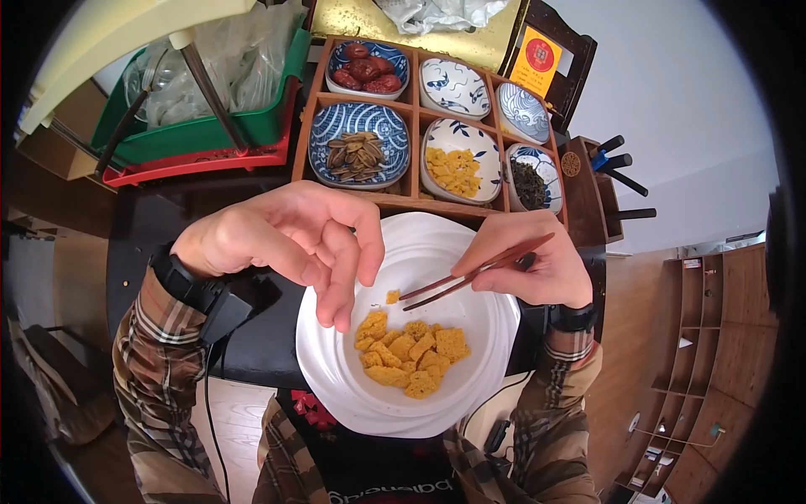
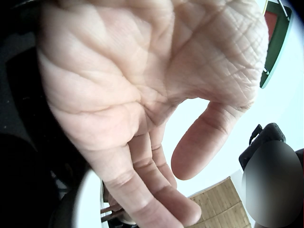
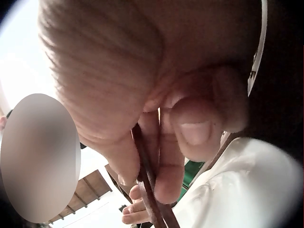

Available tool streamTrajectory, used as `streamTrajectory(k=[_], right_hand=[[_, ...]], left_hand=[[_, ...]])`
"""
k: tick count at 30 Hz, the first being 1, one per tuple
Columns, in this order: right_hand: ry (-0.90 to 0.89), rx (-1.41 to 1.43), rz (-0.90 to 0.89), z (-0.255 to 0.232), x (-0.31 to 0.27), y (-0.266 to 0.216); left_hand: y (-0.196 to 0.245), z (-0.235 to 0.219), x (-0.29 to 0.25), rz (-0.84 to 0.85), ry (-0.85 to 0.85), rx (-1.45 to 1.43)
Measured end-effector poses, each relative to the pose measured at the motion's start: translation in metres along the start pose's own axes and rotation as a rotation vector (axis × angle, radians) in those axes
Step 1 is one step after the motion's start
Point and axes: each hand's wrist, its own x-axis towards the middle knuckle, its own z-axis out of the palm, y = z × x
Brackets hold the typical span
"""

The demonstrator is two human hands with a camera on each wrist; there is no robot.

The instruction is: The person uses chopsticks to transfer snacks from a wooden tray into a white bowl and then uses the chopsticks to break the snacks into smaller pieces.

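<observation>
My right hand (image 1: 531, 259) holds a pair of dark reddish-brown chopsticks (image 1: 428, 288) over the white plate (image 1: 495, 344). Their tips are slightly apart, close to a small yellow crumbly piece (image 1: 393, 296). Lower on the plate lies a pile of larger yellow pieces (image 1: 407, 357). Above the plate's left edge hangs my left hand (image 1: 294, 231), fingers loosely bent and holding nothing. In the left wrist view its palm (image 2: 156, 61) faces the camera. The right wrist view shows the chopsticks (image 3: 147, 190) between thumb and fingers.
Beyond the plate stands a wooden divided tray (image 1: 413, 118) of patterned bowls, holding red dates (image 1: 363, 69), striped seeds (image 1: 356, 156), yellow pieces (image 1: 453, 172) and dark dried leaves (image 1: 529, 183). A green basket (image 1: 185, 134) with plastic bags is at left, a wooden pen holder (image 1: 583, 168) at right.
</observation>
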Motion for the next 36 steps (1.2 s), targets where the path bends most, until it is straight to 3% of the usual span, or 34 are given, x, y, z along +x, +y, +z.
streamTrajectory(k=[6, 16, 19, 21, 22, 24, 27, 30, 36], right_hand=[[0.043, 0.030, -0.088, 0.000, 0.002, 0.009], [-0.054, 0.032, -0.043, 0.000, 0.002, 0.006], [0.023, -0.003, -0.115, -0.002, 0.001, 0.009], [0.391, 0.024, -0.202, 0.000, -0.004, 0.016], [0.562, 0.067, -0.081, 0.005, -0.006, 0.007], [0.718, 0.111, 0.038, -0.006, -0.013, 0.009], [0.855, 0.025, 0.043, -0.011, -0.005, 0.012], [0.788, -0.136, -0.052, -0.004, 0.009, 0.021], [0.650, -0.201, -0.043, 0.000, 0.011, 0.028]], left_hand=[[-0.001, 0.001, 0.000, 0.000, 0.013, -0.001], [0.000, 0.001, 0.000, 0.003, 0.019, -0.010], [0.000, 0.000, 0.000, 0.000, 0.009, -0.010], [-0.002, -0.001, 0.000, 0.004, 0.003, -0.015], [-0.002, -0.001, 0.000, 0.010, -0.003, -0.017], [-0.001, -0.001, 0.000, 0.008, -0.004, -0.011], [-0.001, -0.002, 0.000, 0.017, -0.012, -0.007], [-0.002, -0.002, 0.000, 0.021, -0.014, -0.008], [0.001, 0.000, -0.001, -0.003, 0.008, 0.016]])
